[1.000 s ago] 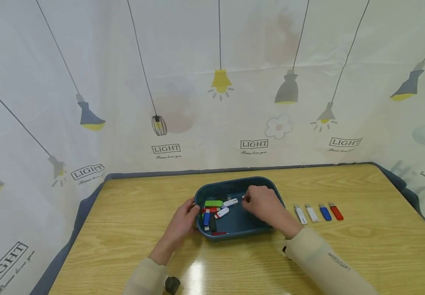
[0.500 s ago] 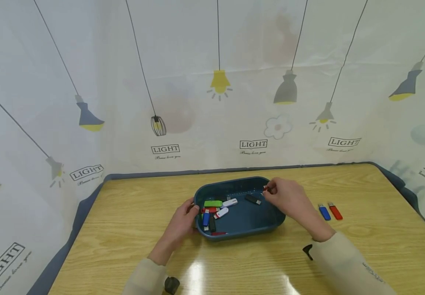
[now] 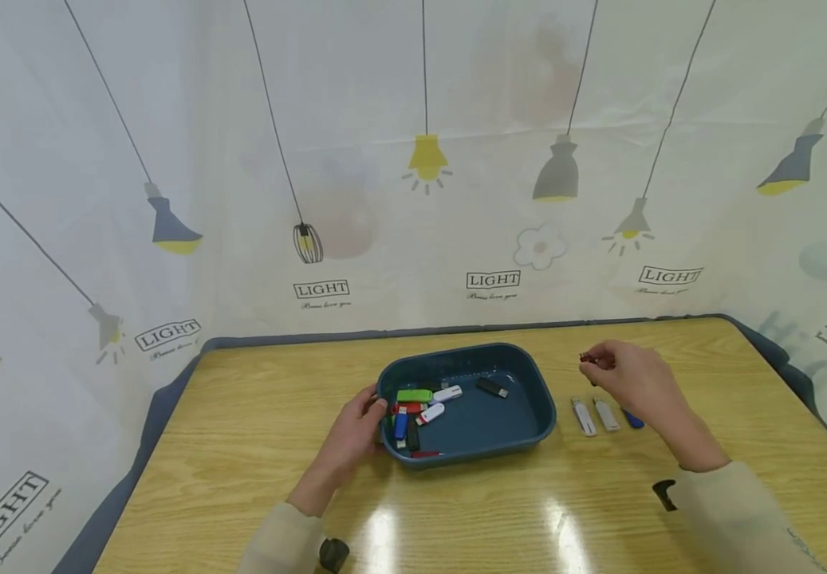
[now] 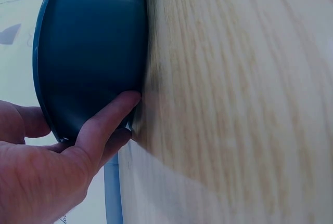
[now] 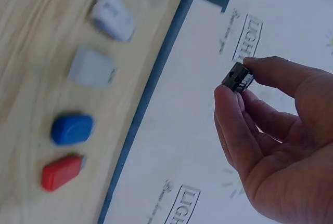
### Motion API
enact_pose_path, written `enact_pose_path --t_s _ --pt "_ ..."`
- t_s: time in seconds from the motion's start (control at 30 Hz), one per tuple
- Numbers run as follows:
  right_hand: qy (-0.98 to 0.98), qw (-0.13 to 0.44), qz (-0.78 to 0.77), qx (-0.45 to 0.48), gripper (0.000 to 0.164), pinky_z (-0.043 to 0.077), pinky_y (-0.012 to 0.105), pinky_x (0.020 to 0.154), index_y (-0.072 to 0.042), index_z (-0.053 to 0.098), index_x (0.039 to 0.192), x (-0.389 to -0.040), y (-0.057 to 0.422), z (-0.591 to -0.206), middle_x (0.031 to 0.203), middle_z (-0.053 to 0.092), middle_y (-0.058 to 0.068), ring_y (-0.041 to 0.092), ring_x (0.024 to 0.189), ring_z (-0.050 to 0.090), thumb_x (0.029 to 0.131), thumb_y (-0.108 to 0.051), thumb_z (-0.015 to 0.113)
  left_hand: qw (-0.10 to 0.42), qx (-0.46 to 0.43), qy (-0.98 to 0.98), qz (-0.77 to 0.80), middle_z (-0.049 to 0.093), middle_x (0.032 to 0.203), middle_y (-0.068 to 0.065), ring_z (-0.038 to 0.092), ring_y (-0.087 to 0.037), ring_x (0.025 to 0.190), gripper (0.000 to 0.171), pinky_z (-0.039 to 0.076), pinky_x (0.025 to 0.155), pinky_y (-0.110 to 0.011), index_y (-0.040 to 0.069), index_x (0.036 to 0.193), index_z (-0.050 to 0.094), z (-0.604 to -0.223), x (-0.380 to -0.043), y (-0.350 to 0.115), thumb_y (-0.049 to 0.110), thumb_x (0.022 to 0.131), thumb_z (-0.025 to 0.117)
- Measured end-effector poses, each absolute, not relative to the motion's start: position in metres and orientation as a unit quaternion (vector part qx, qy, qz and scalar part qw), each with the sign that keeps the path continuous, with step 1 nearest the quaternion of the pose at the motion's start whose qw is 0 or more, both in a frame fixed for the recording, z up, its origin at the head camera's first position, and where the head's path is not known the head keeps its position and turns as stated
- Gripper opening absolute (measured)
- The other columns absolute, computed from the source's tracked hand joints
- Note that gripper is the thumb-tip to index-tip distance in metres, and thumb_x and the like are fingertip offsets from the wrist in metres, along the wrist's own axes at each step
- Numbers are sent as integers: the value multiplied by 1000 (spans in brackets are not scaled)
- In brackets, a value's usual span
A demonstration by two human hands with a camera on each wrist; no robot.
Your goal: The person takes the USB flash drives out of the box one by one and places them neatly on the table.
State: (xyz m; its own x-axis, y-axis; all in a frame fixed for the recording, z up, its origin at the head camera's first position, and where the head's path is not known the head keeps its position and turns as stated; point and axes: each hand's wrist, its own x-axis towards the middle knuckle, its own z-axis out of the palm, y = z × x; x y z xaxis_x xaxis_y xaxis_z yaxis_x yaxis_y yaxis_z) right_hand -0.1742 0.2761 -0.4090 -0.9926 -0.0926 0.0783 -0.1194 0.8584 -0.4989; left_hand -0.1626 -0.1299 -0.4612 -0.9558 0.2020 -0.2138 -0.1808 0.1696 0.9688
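Right fingers [image 5: 234,122], pinching a drive [image 5: 235,77], have cleared the tray [image 3: 481,426]; left fingers [image 4: 104,122] grip it.

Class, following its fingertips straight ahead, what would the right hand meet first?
The right hand would probably meet the dark blue tray first, though depth is unclear; the hand might pass above.

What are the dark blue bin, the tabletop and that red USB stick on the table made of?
Bin: probably plastic, smooth, semi-glossy, with soft highlights. Tabletop: wood or wood-look laminate; visible grain, glossy glare. Red USB stick: likely plastic, evenly coloured, finish too blurred to tell; greyish plug looks metal.
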Motion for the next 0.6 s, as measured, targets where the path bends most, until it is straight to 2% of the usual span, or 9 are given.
enact_pose_path --t_s 0.3,0.6 --pt "-972 4 232 33 34 55 53 73 8 71 114 -173 317 -420 98 72 18 32 84 67 99 -22 69 148 6 749 646 41 155 -29 55 -43 126 52 60 87 -53 -2 158 32 -460 -162 -131 20 113 40" --pt "-976 -22 217 -4 34 54 49 69 9 70 112 -168 351 -433 97 71 20 33 83 65 99 -22 69 145 2 744 653 44 152 -29 56 -41 123 50 61 85 -52 -2 157 35 -461 -163 -131 18 112 42"
